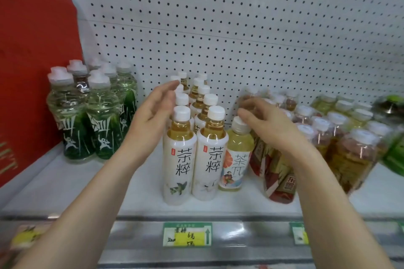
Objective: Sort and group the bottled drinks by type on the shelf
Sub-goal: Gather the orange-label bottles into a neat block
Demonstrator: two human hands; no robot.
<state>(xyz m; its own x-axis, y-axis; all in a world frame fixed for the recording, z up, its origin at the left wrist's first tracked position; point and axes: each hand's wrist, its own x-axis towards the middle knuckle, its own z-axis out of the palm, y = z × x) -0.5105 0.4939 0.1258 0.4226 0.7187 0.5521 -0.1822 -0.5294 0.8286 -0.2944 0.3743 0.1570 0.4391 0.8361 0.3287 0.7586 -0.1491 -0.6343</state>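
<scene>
Two rows of white-labelled tea bottles (179,155) stand in the middle of the shelf (72,183). My left hand (153,113) lies flat with straight fingers against the left side of those rows. A smaller bottle with an orange-and-blue label (236,159) stands to their right. My right hand (266,124) hovers over its white cap with loosely spread fingers; it holds nothing that I can see. Behind that hand stand red-labelled bottles (277,179), blurred.
Green-labelled clear bottles (87,122) stand grouped at the left by a red panel (32,72). More blurred amber and green bottles (349,148) fill the right side. A white pegboard wall (218,28) backs the shelf. Price tags (187,234) hang on the front rail.
</scene>
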